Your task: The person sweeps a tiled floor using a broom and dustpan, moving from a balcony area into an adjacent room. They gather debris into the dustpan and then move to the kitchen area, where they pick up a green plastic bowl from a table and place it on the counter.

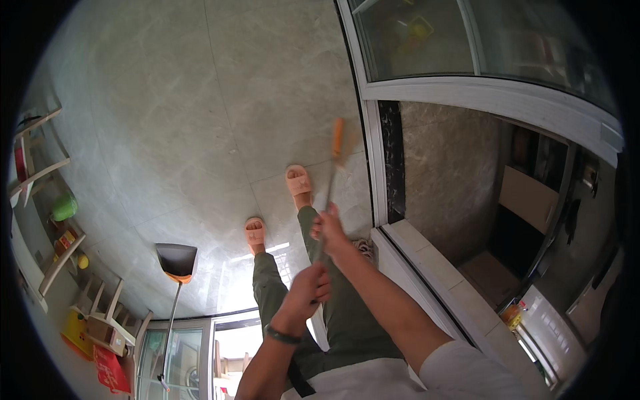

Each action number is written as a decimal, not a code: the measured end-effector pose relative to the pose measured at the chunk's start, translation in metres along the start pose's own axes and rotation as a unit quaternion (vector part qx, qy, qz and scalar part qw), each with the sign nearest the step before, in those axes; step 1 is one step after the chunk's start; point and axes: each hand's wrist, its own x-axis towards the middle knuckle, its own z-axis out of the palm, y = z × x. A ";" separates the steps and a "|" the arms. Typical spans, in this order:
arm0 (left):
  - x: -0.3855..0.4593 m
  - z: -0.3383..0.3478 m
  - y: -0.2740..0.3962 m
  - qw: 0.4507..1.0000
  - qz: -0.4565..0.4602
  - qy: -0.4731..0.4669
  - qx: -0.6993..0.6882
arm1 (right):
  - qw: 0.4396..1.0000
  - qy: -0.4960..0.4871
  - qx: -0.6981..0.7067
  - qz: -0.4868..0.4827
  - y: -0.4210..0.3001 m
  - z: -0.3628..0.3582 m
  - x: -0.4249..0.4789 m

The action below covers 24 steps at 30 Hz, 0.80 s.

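My left hand [306,291] and my right hand [330,231] both grip the long thin handle of a broom [338,137], the right hand farther up the view, nearer the broom's head. The orange head is blurred by motion and is over the tiled floor, beyond my feet and close to the door frame; its bristles are only faintly seen. My feet wear pink slippers [299,181]. At the left, a grey long-handled dustpan [176,257] with an orange edge rests on the floor, apart from my hands.
A white sliding door frame [372,165] with glass panels runs along the right, with a dark threshold strip [392,160] beside it. Wooden chairs [112,300], a cardboard box [105,336], a green item [64,206] and a red bag [111,370] line the left side.
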 end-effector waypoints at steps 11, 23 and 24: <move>-0.035 0.058 -0.029 0.983 0.152 0.022 -0.102 | 0.936 -0.277 -0.216 0.016 -0.038 0.078 -0.056; 0.035 0.042 -0.098 0.928 -0.124 -0.136 -0.325 | 0.960 0.115 -0.254 0.029 -0.056 -0.125 -0.047; 0.044 0.043 -0.091 0.918 -0.133 -0.129 -0.350 | 0.952 0.074 -0.294 0.032 -0.053 -0.131 -0.029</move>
